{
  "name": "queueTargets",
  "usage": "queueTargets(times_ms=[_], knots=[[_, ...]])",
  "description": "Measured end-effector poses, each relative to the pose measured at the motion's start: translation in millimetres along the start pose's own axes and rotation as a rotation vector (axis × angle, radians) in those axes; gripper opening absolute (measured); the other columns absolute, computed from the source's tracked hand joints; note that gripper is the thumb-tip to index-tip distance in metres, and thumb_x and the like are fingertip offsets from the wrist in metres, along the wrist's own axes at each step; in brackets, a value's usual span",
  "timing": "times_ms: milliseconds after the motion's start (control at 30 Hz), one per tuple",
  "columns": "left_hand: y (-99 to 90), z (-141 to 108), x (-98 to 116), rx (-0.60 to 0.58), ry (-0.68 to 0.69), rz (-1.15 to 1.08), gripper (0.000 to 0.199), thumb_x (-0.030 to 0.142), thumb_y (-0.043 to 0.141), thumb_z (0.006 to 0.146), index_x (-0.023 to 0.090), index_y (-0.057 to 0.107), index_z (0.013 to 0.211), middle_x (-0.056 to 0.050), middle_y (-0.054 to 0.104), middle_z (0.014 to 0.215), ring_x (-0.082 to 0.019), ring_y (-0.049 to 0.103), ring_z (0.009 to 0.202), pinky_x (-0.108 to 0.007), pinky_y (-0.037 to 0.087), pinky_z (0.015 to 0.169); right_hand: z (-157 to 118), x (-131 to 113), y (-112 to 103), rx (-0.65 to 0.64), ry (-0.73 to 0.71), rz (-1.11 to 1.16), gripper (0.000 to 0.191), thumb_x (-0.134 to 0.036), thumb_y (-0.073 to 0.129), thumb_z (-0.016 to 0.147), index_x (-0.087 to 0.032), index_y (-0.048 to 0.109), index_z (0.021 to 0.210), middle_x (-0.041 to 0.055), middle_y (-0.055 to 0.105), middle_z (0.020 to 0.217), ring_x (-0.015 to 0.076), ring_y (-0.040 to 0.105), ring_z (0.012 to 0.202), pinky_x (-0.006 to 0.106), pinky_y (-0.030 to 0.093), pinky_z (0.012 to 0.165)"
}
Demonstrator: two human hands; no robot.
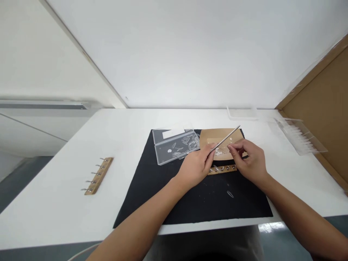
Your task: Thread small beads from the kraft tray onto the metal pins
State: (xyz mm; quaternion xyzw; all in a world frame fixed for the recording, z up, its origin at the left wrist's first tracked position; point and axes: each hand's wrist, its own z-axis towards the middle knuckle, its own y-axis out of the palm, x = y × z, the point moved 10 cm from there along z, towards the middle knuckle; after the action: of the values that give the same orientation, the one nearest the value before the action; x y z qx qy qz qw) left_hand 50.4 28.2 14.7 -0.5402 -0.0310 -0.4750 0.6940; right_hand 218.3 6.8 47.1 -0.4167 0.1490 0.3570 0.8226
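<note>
My left hand (197, 163) is closed around a thin flat grey stick (226, 138), like a nail file, which points up and to the right. Beside it on the right, my right hand (248, 158) is pinched over a sheet of brown paper (208, 135); what its fingertips hold is too small to make out. Small white bits (218, 152) lie on the paper. Just below, a wooden strip with metal clips (222, 169) rests on the black mat (190, 203). An open clear box (176, 146) of transparent nail tips sits left of my hands.
A second wooden strip with clips (98, 176) lies on the white table (62, 203) at the left. One clear tip (230, 194) lies on the mat. Clear plastic trays (297, 136) stand at the right, near a cardboard panel (326, 105). A clear tray (241, 114) is at the back.
</note>
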Motion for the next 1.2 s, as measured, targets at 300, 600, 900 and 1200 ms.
queueTargets(times_ms=[300,600,900,1200], knots=[[2.4,-3,7,0.034,0.027,-0.038,0.038,0.030,0.045,0.112,0.015,0.067,0.138,-0.009,0.083,0.102,-0.019,0.080,0.080,-0.028,0.062,0.077,5,0,2,0.028,-0.023,-0.058,0.015,-0.029,0.066,0.102,-0.024,0.065,0.087,0.0012,0.074,0.086,0.0155,0.062,0.067,0.032,0.048,0.064],[9.9,-6,5,0.003,0.035,0.175,0.039,0.032,0.040,0.113,0.015,0.067,0.136,-0.009,0.081,0.088,-0.021,0.077,0.068,-0.028,0.058,0.064,-1,-12,18,-0.039,-0.153,-0.252,0.019,-0.025,0.061,0.103,-0.023,0.056,0.084,-0.0010,0.068,0.073,0.0178,0.064,0.067,0.036,0.039,0.072],[13.5,-7,8,-0.045,0.046,0.220,0.042,0.032,0.037,0.113,0.015,0.062,0.142,-0.011,0.082,0.091,-0.021,0.076,0.069,-0.029,0.058,0.065,5,-11,9,0.002,-0.117,-0.351,0.023,-0.026,0.060,0.102,-0.022,0.054,0.080,-0.0025,0.067,0.070,0.0158,0.060,0.062,0.037,0.036,0.074],[13.5,-7,6,-0.035,0.049,0.263,0.040,0.031,0.037,0.113,0.016,0.065,0.137,-0.008,0.078,0.079,-0.021,0.073,0.063,-0.027,0.055,0.060,7,-9,17,-0.084,-0.126,-0.321,0.023,-0.027,0.059,0.102,-0.023,0.053,0.079,-0.0023,0.066,0.067,0.0160,0.056,0.058,0.038,0.034,0.074]])
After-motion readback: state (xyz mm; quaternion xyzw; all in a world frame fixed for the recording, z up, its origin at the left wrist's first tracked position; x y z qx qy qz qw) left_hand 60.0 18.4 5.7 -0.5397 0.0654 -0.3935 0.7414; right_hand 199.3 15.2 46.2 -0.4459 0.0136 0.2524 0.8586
